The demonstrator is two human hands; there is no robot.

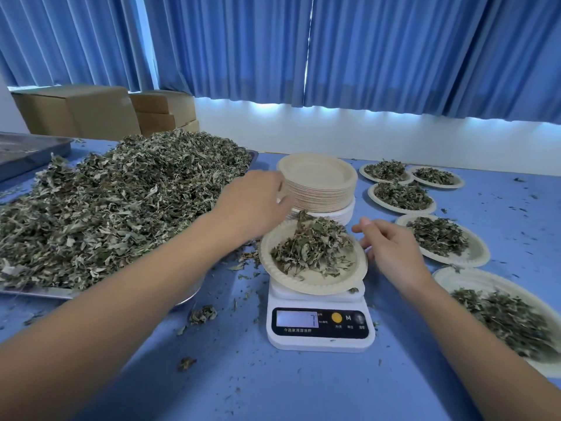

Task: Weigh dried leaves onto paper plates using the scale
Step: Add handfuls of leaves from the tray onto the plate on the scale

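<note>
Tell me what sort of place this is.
Probably a small herb-packing workroom: a tray heaped with dried leaves, a tall stack of paper plates beside a digital scale, and cardboard boxes by the blue curtains.

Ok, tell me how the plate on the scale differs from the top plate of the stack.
The plate on the scale holds a heap of dried leaves; the top plate of the stack holds none. The plate on the scale sits alone on the white scale; the top plate of the stack rests on many others. Both are round, beige paper plates.
</note>
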